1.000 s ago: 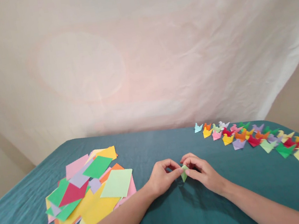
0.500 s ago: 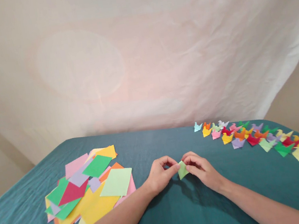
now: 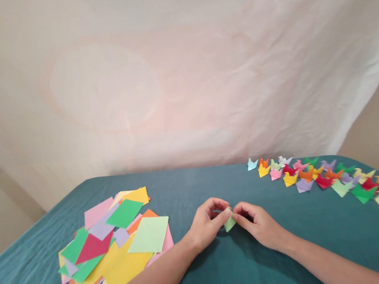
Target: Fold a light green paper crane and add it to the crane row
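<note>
Just above the cloth, a small folded piece of light green paper (image 3: pixel 229 223) is pinched between my two hands. My left hand (image 3: pixel 209 221) grips its upper left part with thumb and forefinger. My right hand (image 3: pixel 256 220) has its thumb and fingertips closed on the right side of the same paper. The fingers cover part of the paper, so its full folded shape is hidden.
Left of my hands lies a loose pile of coloured paper sheets (image 3: pixel 121 266), a pale green square (image 3: pixel 149 233) on top. Rows of folded paper birds (image 3: pixel 324 180) run along the right side of the teal tablecloth (image 3: pixel 190 186). A pale cloth (image 3: pixel 181 75) hangs behind.
The light green paper has tilted, and less of it shows between my fingers. My right hand has turned slightly and sits a little lower. The whole view has shifted slightly.
</note>
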### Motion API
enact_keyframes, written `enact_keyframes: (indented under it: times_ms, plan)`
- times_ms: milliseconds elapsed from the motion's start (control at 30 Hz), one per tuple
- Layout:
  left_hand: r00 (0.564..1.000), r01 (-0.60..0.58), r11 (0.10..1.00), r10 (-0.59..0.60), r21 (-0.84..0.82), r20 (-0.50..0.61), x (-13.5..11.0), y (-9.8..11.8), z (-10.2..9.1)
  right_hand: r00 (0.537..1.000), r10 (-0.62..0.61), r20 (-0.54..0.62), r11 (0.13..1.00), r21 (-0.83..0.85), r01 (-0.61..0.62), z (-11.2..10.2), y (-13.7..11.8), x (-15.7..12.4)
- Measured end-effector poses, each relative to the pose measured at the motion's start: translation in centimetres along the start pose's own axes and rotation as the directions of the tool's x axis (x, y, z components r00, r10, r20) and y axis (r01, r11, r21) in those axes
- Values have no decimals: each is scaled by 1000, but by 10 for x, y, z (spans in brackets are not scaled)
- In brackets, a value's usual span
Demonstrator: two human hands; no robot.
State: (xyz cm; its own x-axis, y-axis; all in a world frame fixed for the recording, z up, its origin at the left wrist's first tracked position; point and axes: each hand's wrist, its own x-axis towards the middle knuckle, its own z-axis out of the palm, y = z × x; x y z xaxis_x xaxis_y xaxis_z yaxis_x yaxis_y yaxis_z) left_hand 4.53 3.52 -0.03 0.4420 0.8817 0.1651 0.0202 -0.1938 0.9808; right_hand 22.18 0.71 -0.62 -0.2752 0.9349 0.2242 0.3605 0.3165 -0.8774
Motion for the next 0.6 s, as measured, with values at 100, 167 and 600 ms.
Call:
enact_keyframes:
  times_ms: [100,167,600]
  plan:
    - [1000,-3,1000,3,28,-10,0,1,2,1000,2,9,1000,4,-2,1,0,0]
    - [999,0,999,1,45,-32,1,0,4,1000,0,4,1000,8,0,1,1,0]
    - [998,-5,991,13,137,-62,-1,3,0,996,32,-78,995,98,-24,1,5,2]
